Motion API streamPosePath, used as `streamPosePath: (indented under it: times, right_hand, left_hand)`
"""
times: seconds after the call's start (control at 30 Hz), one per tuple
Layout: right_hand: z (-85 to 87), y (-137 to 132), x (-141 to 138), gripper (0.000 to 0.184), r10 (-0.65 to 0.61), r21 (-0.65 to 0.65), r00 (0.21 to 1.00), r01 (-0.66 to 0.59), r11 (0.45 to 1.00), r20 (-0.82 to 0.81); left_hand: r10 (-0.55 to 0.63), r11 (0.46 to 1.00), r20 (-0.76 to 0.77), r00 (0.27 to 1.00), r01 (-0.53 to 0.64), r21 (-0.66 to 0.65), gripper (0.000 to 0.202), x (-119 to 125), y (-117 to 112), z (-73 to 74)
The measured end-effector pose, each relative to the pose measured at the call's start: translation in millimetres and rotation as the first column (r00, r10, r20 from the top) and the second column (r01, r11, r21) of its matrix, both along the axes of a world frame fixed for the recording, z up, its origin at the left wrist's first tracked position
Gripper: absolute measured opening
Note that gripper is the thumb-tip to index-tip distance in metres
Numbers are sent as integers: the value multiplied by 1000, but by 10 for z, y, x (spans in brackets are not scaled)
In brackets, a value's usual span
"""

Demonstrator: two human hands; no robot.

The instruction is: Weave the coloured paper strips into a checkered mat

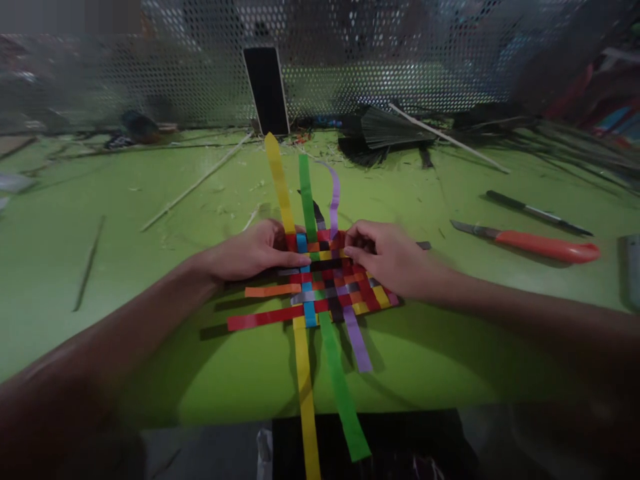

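Note:
A small mat point(325, 283) woven from colourful flat strips lies between my hands at the middle of the table. My left hand point(250, 253) grips its left edge, thumb on top near the blue strip point(310, 315), the other fingers mostly hidden. On the upper right part, my right hand point(393, 257) is closed in a pinch at the weave; its fingertips cover whatever they hold. A yellow strip point(304, 387) and a green strip point(345, 397) hang over the near edge. Loose ends of a purple strip point(357, 340), a red strip point(263, 319) and an orange strip point(270, 291) stick out.
Right of my hand lie an orange-handled knife point(545, 245) and a dark pen-like tool point(540, 213). A phone point(267, 90) leans against the perforated metal screen point(400, 73). Dark bristles point(390, 130), thin sticks point(197, 181) and scraps lie on the green table point(150, 373).

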State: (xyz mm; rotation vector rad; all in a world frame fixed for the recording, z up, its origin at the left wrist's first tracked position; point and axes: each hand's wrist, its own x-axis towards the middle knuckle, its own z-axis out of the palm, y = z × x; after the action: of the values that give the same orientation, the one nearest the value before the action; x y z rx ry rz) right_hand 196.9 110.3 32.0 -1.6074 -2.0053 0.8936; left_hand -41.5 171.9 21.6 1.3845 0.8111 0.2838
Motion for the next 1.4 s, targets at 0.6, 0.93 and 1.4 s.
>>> streamPosePath:
  times: [0.6,0.93,1.4]
  right_hand:
    - [-25,-20,-27,11,-30,6,998,30,1000,-51]
    - [-37,-37,-81,11,-67,12,995,68,998,-70]
    - [-43,-65,-147,10,-91,23,995,92,995,-43]
  left_hand:
    - [45,998,24,999,-44,-40,23,68,-17,52]
    - [53,998,3,999,-53,-40,29,63,-18,66]
    - [47,997,22,999,-46,-68,25,49,-15,37]
